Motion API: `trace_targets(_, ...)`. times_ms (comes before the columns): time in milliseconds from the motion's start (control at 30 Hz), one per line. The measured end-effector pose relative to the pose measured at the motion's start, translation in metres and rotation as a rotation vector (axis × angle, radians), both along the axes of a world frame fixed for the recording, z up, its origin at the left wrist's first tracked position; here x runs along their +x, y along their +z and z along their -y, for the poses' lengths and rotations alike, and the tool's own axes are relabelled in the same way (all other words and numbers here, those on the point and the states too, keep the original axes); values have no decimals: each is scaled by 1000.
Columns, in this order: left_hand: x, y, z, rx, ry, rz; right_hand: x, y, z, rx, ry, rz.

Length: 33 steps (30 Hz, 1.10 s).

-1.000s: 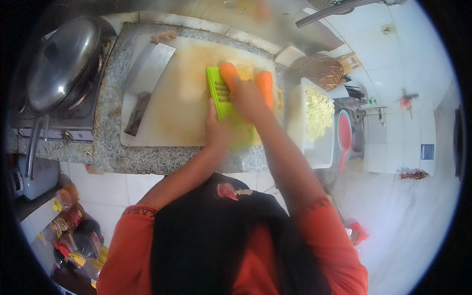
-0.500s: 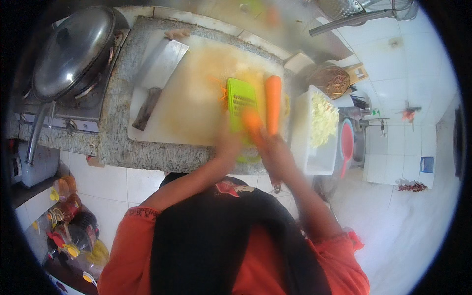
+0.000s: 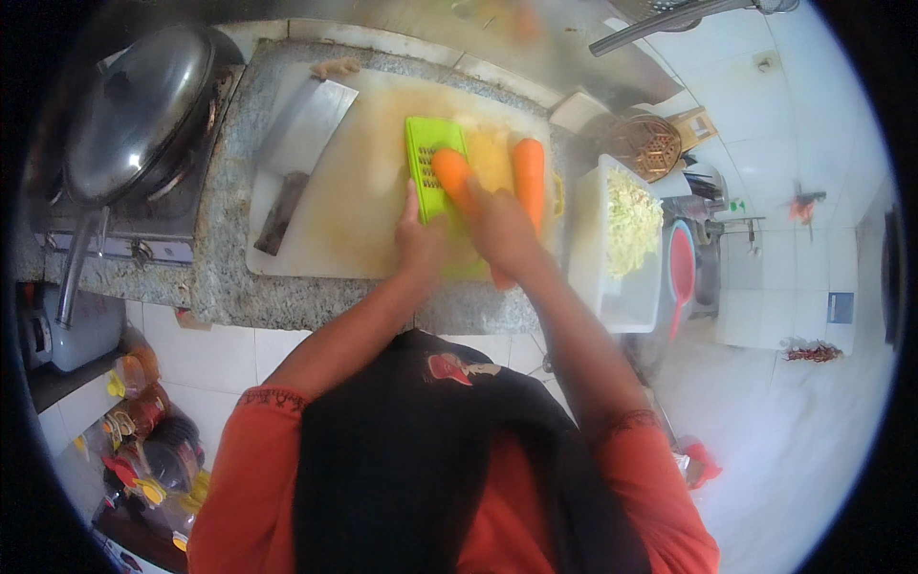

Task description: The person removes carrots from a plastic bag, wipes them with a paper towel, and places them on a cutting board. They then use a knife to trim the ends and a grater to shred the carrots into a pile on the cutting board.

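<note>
My left hand [image 3: 421, 241] is closed around the near end of a green grater [image 3: 419, 133], which lies over the cutting board [image 3: 354, 182]. In my right hand [image 3: 507, 234] is a carrot [image 3: 453, 174], its rounded end pressed on the grater's slotted part; my fingers hide its rear portion. A second whole carrot [image 3: 529, 163] lies on the board just right of the grater, its near end partly behind my right hand. On the board's left side rests a cleaver [image 3: 316, 120] with a dark handle. A knobbly beige piece like ginger [image 3: 335, 67] sits beyond its blade.
To the right of the board stands a white tub [image 3: 612, 311] with shredded pale-green vegetable [image 3: 633, 225]. A pink-red ladle or strainer [image 3: 682, 263] is beside it. Left is a stove with a lidded pan [image 3: 143, 115], its handle [image 3: 76, 268] jutting toward me. Several bottles [image 3: 143, 421] stand lower left.
My right hand has pushed the carrot away from me along the grater. The grater and my left hand have shifted farther forward and slightly left. Orange shreds beside the grater no longer show.
</note>
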State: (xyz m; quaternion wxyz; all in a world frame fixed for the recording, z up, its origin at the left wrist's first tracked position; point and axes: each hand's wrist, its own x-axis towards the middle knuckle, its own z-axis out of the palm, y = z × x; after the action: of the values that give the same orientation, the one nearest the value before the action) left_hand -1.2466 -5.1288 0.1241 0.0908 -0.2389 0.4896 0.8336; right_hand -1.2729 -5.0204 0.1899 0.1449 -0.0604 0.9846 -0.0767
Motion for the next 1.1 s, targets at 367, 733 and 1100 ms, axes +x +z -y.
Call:
trace_targets(367,7,-8,-13,-219,-41,-45,-32,-25,14,92,-89,-37)
trace_targets(733,11,5,30,-381,-104,-153,-90,-23,-48,-354,-238,-163)
trace_targets(1100,7,-7,-9,-732,-609,-153,-17,-17,-92,-686,-341,1)
